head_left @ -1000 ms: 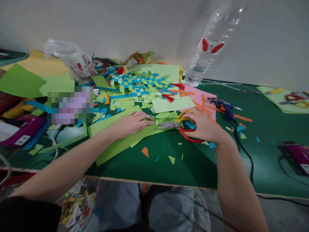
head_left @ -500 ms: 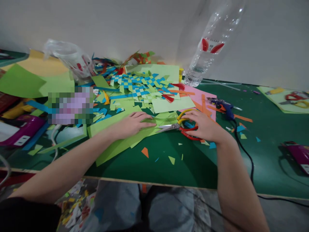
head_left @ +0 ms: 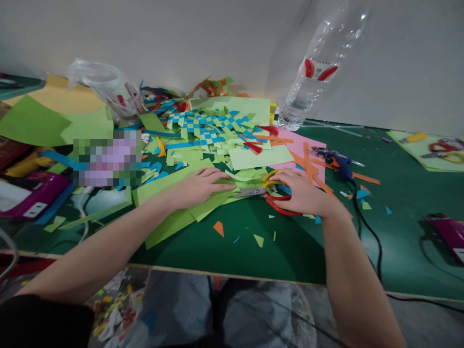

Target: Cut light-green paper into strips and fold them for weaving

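While in right hand (head_left: 304,192), scissors (head_left: 253,192) leftward

On the flat green tabletop (head_left: 282,261) before you, a lime-green rectangular paper sheet (head_left: 170,226) lies nearer than the blue-and-green checkered paper weaves (head_left: 208,126); a tall clear plastic bottle (head_left: 315,79) stands to their right.

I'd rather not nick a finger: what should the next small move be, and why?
I'd probably ease the left hand slightly back along the green paper before the right hand squeezes the scissors: the left fingertips lie very close to the blade tips.
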### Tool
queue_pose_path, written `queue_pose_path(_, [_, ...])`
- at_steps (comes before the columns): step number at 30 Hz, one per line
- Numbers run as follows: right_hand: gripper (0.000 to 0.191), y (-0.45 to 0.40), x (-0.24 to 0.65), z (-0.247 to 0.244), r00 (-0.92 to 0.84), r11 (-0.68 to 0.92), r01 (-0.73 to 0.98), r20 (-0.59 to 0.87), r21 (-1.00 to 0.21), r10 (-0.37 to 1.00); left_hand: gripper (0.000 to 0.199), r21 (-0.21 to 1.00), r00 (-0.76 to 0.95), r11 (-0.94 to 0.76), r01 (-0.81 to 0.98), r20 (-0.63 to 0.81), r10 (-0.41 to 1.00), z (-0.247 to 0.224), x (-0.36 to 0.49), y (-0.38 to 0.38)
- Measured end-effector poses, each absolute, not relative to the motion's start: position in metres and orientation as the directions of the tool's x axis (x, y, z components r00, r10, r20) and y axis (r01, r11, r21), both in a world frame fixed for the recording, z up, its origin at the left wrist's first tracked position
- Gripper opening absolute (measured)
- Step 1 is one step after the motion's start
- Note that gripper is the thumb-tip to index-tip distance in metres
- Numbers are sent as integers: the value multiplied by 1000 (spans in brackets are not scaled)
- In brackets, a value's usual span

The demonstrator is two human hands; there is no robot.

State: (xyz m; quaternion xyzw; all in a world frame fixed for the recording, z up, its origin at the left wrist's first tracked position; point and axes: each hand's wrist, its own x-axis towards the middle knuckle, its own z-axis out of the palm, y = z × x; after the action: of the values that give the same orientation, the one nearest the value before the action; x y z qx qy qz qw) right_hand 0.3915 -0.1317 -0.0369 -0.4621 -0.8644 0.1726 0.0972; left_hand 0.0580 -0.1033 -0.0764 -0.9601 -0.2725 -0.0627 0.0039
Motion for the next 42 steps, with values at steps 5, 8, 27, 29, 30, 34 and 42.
queue_pose_path(5, [37,-130,393,-38,-565,523,753,16,-399,825,67,21,834,-840,542,112,541,-74,60,-105])
queue_pose_path(8, [37,-130,396,-37,-565,524,753,18,-398,825,71,1,835,-838,545,94,543,-72,61,-106])
queue_pose_path(27, [36,-134,381,-34,-558,514,759,8,-400,830,67,-13,832,-835,550,100,546,-73,63,-106])
queue_pose_path(29, [36,-135,378,-35,-562,523,755,19,-396,827,65,-7,829,-832,554,91,551,-72,63,-106])
queue_pose_path(30, [36,-136,376,-36,-565,529,753,26,-392,824,64,-4,828,-831,557,85,555,-72,63,-106])
queue_pose_path(34, [37,-136,373,-38,-576,541,749,27,-383,817,64,12,824,-825,565,51,564,-69,62,-106])
queue_pose_path(42, [37,-135,378,-35,-571,525,753,2,-396,821,44,131,735,-741,658,101,670,-81,66,-108])
